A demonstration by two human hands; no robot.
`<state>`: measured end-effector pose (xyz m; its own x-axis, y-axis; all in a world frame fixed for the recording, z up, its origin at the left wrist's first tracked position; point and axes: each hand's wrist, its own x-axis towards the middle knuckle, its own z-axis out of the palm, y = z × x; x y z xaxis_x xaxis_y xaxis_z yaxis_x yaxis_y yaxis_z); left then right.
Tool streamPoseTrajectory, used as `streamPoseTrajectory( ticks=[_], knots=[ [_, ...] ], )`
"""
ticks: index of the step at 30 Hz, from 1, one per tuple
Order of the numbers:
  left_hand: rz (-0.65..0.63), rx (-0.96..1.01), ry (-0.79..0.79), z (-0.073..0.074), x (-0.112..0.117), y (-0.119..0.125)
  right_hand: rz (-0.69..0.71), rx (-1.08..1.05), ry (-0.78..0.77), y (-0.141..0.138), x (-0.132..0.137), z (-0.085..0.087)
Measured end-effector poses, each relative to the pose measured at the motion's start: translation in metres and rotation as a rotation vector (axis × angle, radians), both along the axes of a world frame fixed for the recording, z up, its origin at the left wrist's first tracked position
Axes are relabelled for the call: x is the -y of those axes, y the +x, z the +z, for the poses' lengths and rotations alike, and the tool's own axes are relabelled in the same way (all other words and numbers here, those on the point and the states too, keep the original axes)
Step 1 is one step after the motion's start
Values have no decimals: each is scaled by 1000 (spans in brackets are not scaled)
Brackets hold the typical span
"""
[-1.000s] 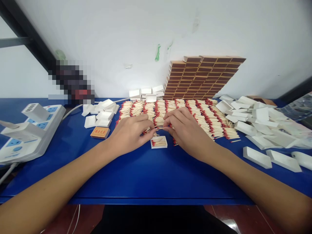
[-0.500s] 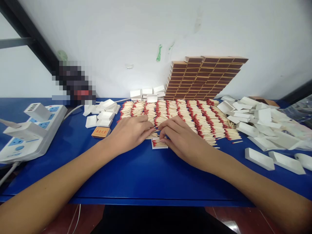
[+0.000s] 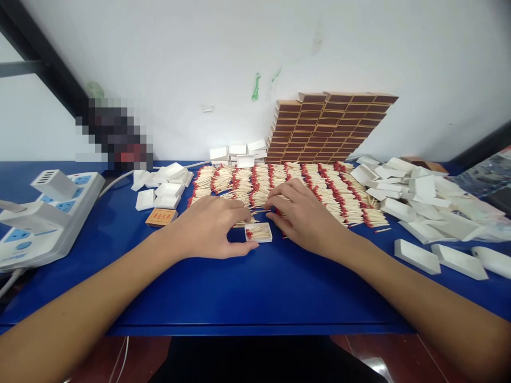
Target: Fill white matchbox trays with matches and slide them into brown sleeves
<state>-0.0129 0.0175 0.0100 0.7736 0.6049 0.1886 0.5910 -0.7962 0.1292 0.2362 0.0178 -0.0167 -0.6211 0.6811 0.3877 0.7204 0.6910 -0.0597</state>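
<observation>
A small white matchbox tray (image 3: 269, 238) lies on the blue table between my hands, with red-headed matches inside. My left hand (image 3: 213, 226) is open at its left side, the thumb stretched along the tray's front edge and the other fingers behind it by the loose matches. My right hand (image 3: 305, 213) rests at the front of the match rows (image 3: 295, 171), fingers curved and apart, the fingertips just right of the tray. I see nothing held in it. An orange matchbox (image 3: 161, 217) sits left of my left wrist.
A tall stack of closed matchboxes (image 3: 327, 127) leans at the wall. White trays are piled at right (image 3: 423, 186), left (image 3: 170, 191) and back (image 3: 238, 151). A power strip (image 3: 75, 223) with plugs lies far left. The blue table's front edge (image 3: 255, 329) runs below.
My right fingers have come off the matches in the tray and moved right. My left hand has opened, its thumb now reaching forward of the tray. The whole view has shifted slightly.
</observation>
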Motion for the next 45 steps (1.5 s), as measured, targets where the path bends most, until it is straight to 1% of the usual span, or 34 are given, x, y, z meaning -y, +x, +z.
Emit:
streamPoseTrajectory(
  ticks=[7, 21, 28, 31, 36, 38, 41, 45],
  knots=[
    [1, -42, 21, 1, 1, 1, 12, -12, 2, -5, -4, -5],
    [3, -57, 6, 3, 2, 1, 37, -53, -16, -4, -9, -5],
    [-6, -60, 19, 2, 1, 2, 18, -24, 5, -7, -10, -6],
    [-4, -55, 24, 1, 1, 2, 15, 1, 36, -8, -11, -6],
    [-1, -60, 5, 1, 1, 2, -26, 8, 93, -8, -9, 0],
    [7, -64, 5, 1, 1, 2, -8, -18, 90, -7, -7, 4],
    [18, -65, 20, 0, -1, 1, 51, -70, 41, -7, 1, 10],
    [24, -75, 43, -2, -2, 0, 121, -95, -18, -13, 13, 11]
  ],
)
